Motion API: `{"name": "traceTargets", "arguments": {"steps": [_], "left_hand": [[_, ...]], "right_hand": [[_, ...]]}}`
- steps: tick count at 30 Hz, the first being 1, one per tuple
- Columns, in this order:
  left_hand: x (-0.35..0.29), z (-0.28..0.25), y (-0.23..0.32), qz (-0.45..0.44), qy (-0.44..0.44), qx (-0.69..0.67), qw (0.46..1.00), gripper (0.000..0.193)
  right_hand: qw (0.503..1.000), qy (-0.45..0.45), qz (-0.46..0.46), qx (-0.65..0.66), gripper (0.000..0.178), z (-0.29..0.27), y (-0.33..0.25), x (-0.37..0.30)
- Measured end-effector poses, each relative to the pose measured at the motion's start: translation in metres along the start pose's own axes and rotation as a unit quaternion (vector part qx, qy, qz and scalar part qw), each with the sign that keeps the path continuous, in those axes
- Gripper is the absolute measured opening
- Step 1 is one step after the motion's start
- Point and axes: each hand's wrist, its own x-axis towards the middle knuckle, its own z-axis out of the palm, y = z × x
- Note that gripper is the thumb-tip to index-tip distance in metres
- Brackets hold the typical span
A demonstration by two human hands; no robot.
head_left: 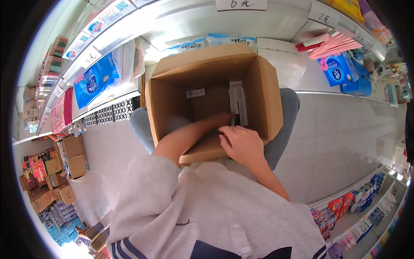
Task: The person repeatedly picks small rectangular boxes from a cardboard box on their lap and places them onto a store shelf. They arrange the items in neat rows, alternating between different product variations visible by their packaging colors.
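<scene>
A deep brown cardboard box (270, 93) stands open in front of me, between my knees. Down inside it, my left hand (224, 118) reaches to the small pale boxes (237, 95) stacked along the right side. Shade and the stack's near end hide its fingertips, so whether it grips one is unclear. Over the near right part of the opening is my right hand (243, 144), back upward and fingers loosely bent. Its thumb is apart from the index finger, and nothing shows between them. A white label (195, 93) is visible inside the carton, left of the stack.
Beyond the carton runs a white shelf (297, 69) with blue tissue packs (338, 71) on the right. Another blue pack (95, 82) lies on the left shelf. Brown cartons (74, 157) stand at the left on the tiled floor (108, 146). Stocked shelves (360, 211) line the lower right.
</scene>
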Motion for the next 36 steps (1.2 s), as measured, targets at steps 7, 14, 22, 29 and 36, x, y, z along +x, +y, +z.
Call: {"name": "traceTargets", "arguments": {"steps": [7, 14, 22, 29, 36], "left_hand": [[-0.063, -0.139, 0.095, 0.016, -0.084, 0.140, 0.986, 0.034], [-0.230, -0.250, 0.164, 0.106, 0.166, -0.077, 0.977, 0.044], [-0.295, -0.208, 0.141, 0.180, 0.235, -0.421, 0.857, 0.049], [-0.279, -0.183, 0.162, 0.196, 0.236, -0.599, 0.740, 0.079], [-0.266, -0.182, 0.163, 0.139, 0.299, -0.722, 0.609, 0.053]], "right_hand": [[0.990, 0.068, 0.072, 0.103, 0.053, -0.008, 0.006, 0.014], [0.972, 0.159, 0.022, 0.171, 0.100, -0.034, 0.014, 0.020], [0.938, 0.070, -0.042, 0.336, 0.110, -0.033, 0.005, 0.044], [0.942, 0.103, -0.108, 0.300, 0.105, -0.024, -0.053, 0.078], [0.981, 0.086, -0.159, 0.076, 0.100, -0.044, -0.061, 0.090]]}}
